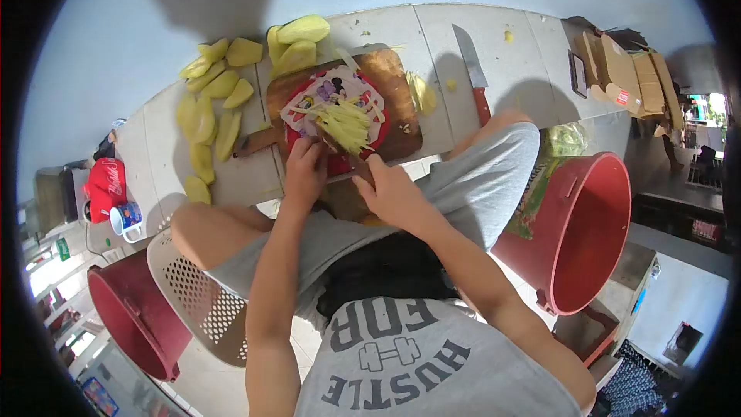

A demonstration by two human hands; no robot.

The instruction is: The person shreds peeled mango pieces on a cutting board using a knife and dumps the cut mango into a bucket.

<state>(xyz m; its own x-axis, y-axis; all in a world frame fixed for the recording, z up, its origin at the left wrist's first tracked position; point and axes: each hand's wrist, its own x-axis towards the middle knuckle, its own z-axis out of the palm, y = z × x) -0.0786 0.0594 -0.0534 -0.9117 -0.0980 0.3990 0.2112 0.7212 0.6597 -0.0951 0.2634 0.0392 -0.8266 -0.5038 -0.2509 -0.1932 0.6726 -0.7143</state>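
Note:
My right hand [386, 189] is closed around a knife [333, 144], whose blade lies across the near side of a pile of pale green shreds [344, 125]. The fingers of my left hand [306, 166] are bent together close to the blade's other end; what they grip is hidden. Beneath the shreds is a round red-rimmed piece with a cartoon print [297, 113], on a wooden chopping board [405, 120]. Peeled pale green fruit pieces [199, 117] lie left of the board, with more behind it [302, 29].
A second knife [471, 58] with a red handle lies on the tiled surface [432, 27] at right. Red buckets [567, 232] [139, 313] stand on both sides. A white perforated basket [193, 293], a mug [126, 220] and cardboard [625, 73] are also around.

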